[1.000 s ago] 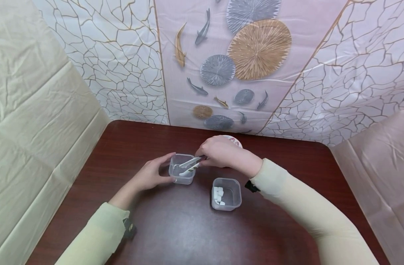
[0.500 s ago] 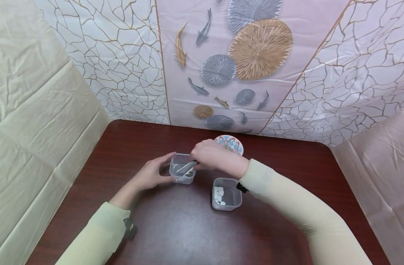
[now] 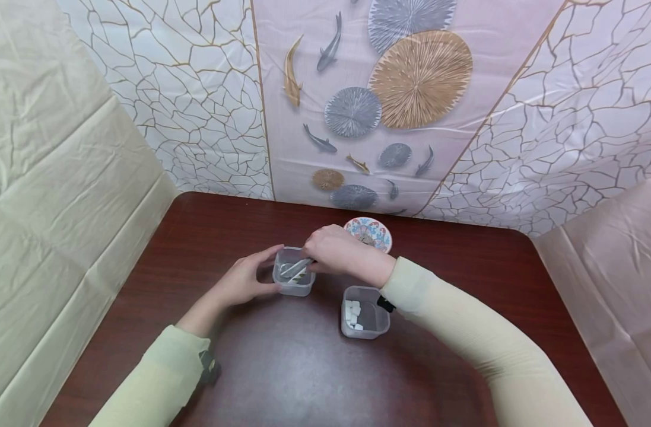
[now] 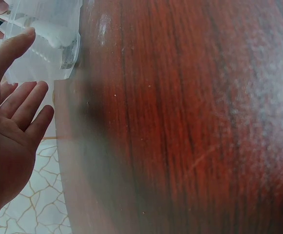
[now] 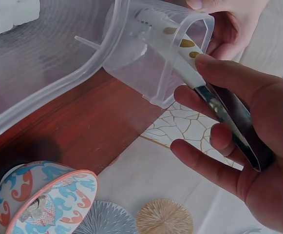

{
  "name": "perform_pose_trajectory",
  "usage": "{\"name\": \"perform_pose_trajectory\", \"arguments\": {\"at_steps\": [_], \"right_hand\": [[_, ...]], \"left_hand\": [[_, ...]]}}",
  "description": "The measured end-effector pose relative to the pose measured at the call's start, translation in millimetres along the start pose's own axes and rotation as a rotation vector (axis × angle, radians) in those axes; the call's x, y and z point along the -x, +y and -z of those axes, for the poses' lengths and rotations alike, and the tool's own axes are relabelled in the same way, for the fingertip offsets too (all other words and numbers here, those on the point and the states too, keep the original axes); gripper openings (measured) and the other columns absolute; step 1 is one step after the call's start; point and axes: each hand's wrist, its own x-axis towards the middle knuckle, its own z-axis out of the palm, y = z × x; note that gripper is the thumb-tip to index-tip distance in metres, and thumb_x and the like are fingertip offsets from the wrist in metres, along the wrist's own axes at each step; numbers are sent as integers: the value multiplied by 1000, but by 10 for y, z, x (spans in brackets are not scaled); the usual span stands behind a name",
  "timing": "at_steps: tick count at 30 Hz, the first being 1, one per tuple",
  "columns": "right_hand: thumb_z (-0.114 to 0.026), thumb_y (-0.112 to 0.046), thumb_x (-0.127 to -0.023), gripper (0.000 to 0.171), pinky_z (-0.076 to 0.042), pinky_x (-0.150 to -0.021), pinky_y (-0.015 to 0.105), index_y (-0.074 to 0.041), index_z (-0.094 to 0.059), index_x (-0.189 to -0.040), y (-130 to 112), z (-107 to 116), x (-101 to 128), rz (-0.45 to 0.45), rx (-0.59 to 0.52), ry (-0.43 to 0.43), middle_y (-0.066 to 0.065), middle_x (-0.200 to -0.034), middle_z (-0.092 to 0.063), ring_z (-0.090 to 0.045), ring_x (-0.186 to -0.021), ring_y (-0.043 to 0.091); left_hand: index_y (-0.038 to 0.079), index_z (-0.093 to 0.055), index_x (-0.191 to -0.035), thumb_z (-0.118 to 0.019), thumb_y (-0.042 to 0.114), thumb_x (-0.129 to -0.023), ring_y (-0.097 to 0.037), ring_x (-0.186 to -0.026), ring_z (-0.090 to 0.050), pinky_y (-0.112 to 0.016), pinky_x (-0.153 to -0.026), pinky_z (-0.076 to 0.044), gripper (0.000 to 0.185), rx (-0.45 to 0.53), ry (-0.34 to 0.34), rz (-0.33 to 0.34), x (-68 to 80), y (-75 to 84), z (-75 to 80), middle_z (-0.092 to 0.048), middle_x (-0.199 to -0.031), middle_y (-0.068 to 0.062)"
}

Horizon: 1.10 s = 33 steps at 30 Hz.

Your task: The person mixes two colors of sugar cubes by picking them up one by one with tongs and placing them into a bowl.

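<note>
My left hand [image 3: 244,281] holds a small clear plastic container [image 3: 295,290] from its left side, thumb and fingers at opposite walls. My right hand [image 3: 336,252] pinches tongs [image 5: 192,73] with white, gold-patterned arms and a bent metal back end. The tongs reach down into that container; whether anything sits between their tips I cannot tell. In the right wrist view, the thumb [image 5: 224,70] presses one arm while the lower fingers are spread. A second clear container [image 3: 375,323] stands nearer, to the right, with several white cubes [image 3: 352,313] along its left side.
Behind my right hand stands a patterned bowl [image 3: 380,234] with something greyish inside, partly hidden in the head view. The dark red wooden table [image 3: 293,367] runs back to a patterned cloth backdrop [image 3: 213,118]. Pale cloth [image 3: 47,237] hangs at the left.
My right hand has shifted left and slightly down, taking the tongs deeper into the left container and closing their arms together. More of the bowl shows. My left hand has stayed put.
</note>
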Motion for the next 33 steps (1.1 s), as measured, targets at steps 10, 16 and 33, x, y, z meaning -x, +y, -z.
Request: {"name": "perform_pose_trajectory", "arguments": {"at_steps": [10,16,33], "right_hand": [[-85,-28,-90,10,-59,-72,46,-19,-83,-93,19,-34,18,-18,19,34,0,-89,-79,-75,-82,25],[-85,-27,-91,8,-59,-71,44,-20,-82,-91,41,-20,15,-34,41,56,-2,-87,-78,-74,-80,23],[-85,-26,-91,7,-59,-71,41,-20,-81,-89,95,-35,57,-22,60,85,-4,-86,-78,-74,-81,21]], "left_hand": [[3,-47,-160,-93,18,-84,-33,-134,-64,-54,-118,-44,91,10,1,1,4,-2,-6,-64,-148,-18],[1,-47,-160,-93,17,-83,-34,-135,-64,-55,-119,-43,91,13,-1,-7,-2,0,2,-63,-149,-18],[1,-47,-159,-94,16,-83,-34,-134,-64,-53,-119,-43,91,32,-5,-11,-14,3,8,-62,-151,-19]]}}
